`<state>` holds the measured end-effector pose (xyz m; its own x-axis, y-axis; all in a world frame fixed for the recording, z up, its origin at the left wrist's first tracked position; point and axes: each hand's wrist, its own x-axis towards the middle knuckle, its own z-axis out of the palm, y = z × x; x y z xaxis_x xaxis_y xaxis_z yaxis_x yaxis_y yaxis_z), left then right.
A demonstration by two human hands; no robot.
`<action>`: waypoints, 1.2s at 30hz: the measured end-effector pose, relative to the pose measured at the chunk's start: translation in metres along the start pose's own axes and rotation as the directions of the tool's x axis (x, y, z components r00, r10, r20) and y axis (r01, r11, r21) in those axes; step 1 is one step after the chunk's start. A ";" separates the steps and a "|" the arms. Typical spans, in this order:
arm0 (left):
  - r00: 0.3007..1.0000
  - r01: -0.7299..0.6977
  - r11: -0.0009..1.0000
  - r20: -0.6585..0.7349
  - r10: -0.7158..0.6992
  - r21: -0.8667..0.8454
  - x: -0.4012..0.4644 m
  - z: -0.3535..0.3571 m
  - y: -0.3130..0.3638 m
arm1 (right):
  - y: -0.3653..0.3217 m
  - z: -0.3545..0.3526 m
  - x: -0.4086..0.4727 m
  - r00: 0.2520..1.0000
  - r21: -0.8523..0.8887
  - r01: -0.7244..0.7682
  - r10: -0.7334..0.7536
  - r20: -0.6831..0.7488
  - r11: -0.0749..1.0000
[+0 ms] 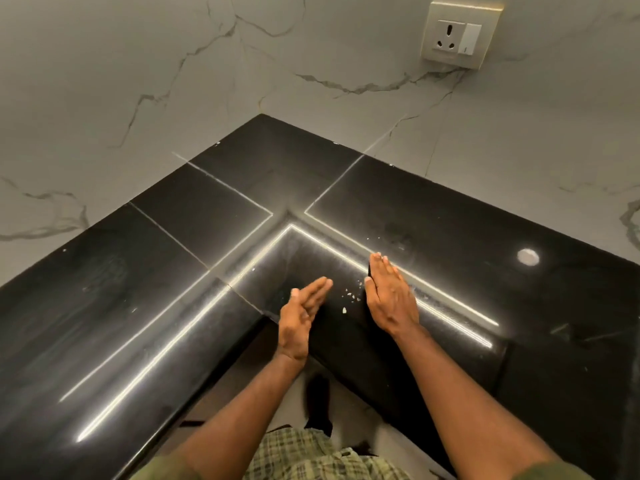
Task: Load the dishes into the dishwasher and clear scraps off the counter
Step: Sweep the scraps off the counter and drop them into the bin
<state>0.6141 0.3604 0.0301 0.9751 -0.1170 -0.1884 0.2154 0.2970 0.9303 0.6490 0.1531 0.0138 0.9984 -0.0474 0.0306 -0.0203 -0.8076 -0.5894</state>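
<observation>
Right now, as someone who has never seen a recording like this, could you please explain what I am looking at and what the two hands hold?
There is one picture, from a camera worn on a person's head, looking down at their own bare hands. The surface is a black counter in a corner of marble-look walls, with a wall socket above. A few pale scraps lie between the hands. The left hand and right hand are both open, fingers straight, flanking the scraps. Neither holds anything.

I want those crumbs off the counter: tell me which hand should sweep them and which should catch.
Probably the right hand should sweep: it lies flat on the counter beside the crumbs. The left hand, open and tilted near the counter's inner edge, suits catching.
</observation>
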 end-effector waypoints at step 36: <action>0.805 -0.054 0.486 -0.326 -0.496 -0.872 -0.063 -0.012 -0.077 | -0.101 0.048 -0.134 0.820 0.313 0.235 -0.361 0.444 0.920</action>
<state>0.5371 0.3559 -0.0332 0.6953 0.0676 -0.7155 0.0985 0.9772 0.1880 0.5199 0.2696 0.0301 0.8496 0.5134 -0.1206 0.2326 -0.5701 -0.7880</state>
